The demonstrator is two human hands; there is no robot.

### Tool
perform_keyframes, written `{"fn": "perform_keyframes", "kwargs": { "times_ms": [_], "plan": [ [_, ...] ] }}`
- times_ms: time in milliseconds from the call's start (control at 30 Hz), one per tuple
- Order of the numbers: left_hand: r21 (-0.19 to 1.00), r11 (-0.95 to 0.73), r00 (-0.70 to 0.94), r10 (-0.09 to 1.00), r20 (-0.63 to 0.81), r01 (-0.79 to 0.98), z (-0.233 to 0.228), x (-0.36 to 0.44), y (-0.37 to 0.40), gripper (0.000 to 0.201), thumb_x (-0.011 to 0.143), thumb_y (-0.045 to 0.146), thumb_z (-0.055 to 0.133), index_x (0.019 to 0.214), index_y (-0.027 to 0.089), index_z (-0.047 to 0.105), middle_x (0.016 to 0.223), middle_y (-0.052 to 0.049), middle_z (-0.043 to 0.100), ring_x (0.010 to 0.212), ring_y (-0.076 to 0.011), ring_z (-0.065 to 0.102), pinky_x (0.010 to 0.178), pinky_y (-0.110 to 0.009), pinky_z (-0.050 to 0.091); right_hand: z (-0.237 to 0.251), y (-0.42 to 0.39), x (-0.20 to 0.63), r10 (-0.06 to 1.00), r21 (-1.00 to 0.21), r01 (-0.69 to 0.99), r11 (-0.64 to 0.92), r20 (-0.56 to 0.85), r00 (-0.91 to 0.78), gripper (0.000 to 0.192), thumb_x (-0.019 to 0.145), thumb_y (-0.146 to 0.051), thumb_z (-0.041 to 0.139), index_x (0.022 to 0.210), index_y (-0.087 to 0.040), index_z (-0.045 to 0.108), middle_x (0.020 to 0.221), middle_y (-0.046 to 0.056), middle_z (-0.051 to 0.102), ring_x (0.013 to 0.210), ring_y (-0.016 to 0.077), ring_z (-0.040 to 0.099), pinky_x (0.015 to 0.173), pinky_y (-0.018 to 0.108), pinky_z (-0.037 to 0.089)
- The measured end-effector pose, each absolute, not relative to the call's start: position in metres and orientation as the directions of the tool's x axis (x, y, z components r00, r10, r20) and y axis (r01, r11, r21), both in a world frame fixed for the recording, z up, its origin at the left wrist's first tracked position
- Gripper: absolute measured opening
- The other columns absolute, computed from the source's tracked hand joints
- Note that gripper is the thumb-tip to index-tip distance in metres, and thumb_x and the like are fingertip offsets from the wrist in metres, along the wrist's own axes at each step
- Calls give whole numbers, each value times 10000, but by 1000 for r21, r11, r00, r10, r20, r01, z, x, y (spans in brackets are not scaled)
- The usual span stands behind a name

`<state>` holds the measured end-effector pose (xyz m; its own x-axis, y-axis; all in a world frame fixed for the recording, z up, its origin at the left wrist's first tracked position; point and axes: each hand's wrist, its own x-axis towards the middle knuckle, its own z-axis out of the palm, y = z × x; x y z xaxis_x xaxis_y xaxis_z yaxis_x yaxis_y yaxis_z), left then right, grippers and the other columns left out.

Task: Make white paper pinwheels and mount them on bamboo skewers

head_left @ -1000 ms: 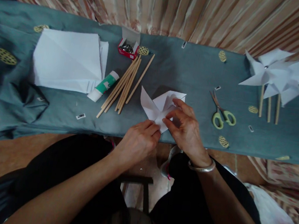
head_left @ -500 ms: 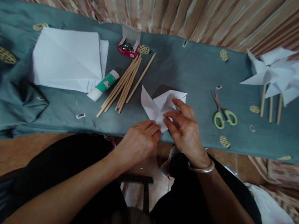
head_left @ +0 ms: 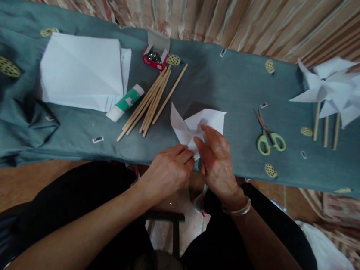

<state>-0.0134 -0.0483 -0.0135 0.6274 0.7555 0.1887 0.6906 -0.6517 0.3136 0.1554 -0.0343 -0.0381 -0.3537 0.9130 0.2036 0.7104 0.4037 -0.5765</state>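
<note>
Pinwheel (head_left: 192, 125) in hands (head_left: 170, 166); metal pieces (head_left: 154, 56) in box (head_left: 148, 62)

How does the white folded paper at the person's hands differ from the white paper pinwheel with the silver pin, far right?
The left hand and right hand touch the white folded paper; no hand touches the white paper pinwheel. The pinwheel shows a silver pin; the folded paper shows none, though partly hidden. Both are white paper with pointed vanes.

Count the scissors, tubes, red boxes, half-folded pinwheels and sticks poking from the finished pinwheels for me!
Scissors: 1
Green-and-white tube: 1
Red box: 1
Half-folded pinwheel: 1
Sticks poking from finished pinwheels: 3
Total: 7
</note>
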Motion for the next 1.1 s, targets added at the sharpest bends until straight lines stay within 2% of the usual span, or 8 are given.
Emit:
{"fn": "perform_keyframes", "kwargs": {
  "times_ms": [200,367,467,567,733,867,967,1100],
  "plan": [
    [297,-654,637,753,163,696,-13,-13,-47,169,914,123,530,810,111,663,820,-70,665,823,-202,602,699,-315,546,-45,-39,155,904,-549,721,423,208,-373,457,938,-166,410,1351,-343,494,1519,14,432,1436,297,342,1154,560,321],
    [294,-651,640,754,145,700,-15,-16,-48,170,923,130,518,836,114,663,859,-79,670,839,-208,602,701,-322,541,-47,-40,156,901,-517,738,433,215,-378,542,909,-116,414,1377,-388,450,1535,-19,405,1444,275,329,1161,527,328],
    [289,-656,643,751,151,697,-16,-17,-49,183,929,135,508,830,115,660,858,-80,667,843,-212,603,711,-328,540,-47,-40,154,898,-498,748,438,202,-391,500,926,-156,412,1382,-358,446,1535,-3,409,1439,284,329,1141,540,349],
    [278,-662,645,747,162,696,-16,-18,-48,189,931,142,508,819,116,658,843,-76,661,825,-211,600,701,-326,537,-46,-38,155,901,-512,744,429,185,-392,448,936,-167,388,1346,-317,489,1532,17,417,1432,294,336,1135,558,346],
    [261,-664,644,746,169,701,-13,-17,-47,188,933,145,504,824,112,654,842,-72,648,806,-206,589,684,-320,527,-43,-32,157,903,-556,713,427,225,-365,456,901,-123,403,1237,-386,564,1511,-44,435,1434,276,343,1155,560,320],
    [258,-663,647,746,158,703,-14,-18,-47,171,928,150,514,833,114,652,839,-68,643,793,-202,582,680,-318,522,-42,-28,158,897,-510,738,443,253,-364,385,874,-101,398,1139,-259,628,1493,43,458,1408,284,373,1145,541,342],
    [259,-654,642,754,142,711,-15,-19,-46,160,927,164,523,851,118,656,858,-68,656,810,-210,591,702,-329,531,-40,-24,162,898,-567,696,440,261,-355,396,852,-95,402,1118,-262,643,1475,30,479,1389,244,403,1154,489,354],
    [279,-643,620,764,178,713,-16,-21,-48,148,930,168,521,899,115,656,902,-75,671,850,-215,612,740,-336,549,-37,-15,176,918,-668,631,394,316,-239,347,883,-147,404,1089,-239,668,1386,59,568,1294,226,519,1113,475,415]
  ]
}}
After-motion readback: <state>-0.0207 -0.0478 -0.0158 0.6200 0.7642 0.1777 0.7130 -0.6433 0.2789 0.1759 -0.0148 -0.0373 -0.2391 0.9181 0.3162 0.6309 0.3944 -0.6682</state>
